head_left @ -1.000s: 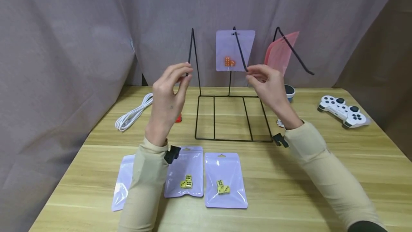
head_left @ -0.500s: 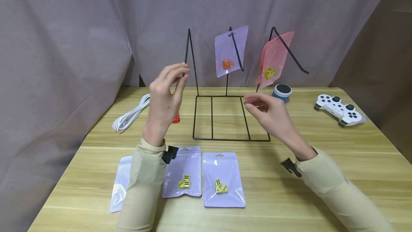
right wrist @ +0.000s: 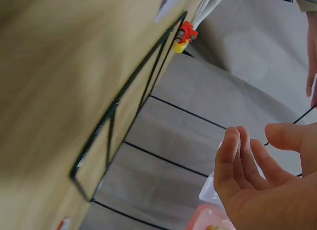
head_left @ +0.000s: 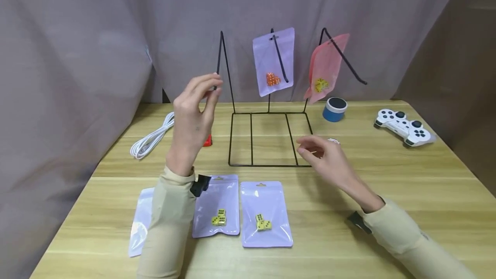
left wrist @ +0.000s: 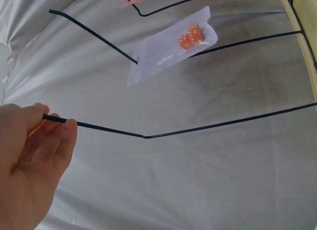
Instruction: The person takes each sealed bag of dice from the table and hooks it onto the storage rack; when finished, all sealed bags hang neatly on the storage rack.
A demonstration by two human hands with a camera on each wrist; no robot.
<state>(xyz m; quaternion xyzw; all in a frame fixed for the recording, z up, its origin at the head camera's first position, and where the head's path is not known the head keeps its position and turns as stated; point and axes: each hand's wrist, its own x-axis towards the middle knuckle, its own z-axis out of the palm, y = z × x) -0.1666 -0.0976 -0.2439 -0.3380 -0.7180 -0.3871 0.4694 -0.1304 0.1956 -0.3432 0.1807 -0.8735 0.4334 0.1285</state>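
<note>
Right hand (head_left: 329, 158) dropped off the middle hook, now loose and empty by the rack (head_left: 267, 139) base. Left hand (head_left: 193, 115) pinches the left hook (head_left: 218, 61) tip; thin stiff wire, probably springy.

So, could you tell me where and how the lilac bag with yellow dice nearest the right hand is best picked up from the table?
Probably by its top edge, near the hang hole: the lilac bag lies flat on the table with that end pointing toward the wire rack, and the dice weigh down the lower half. The empty right hand hovers beyond that end, so coming down from above and sliding fingers under the top edge seems easiest.
</note>
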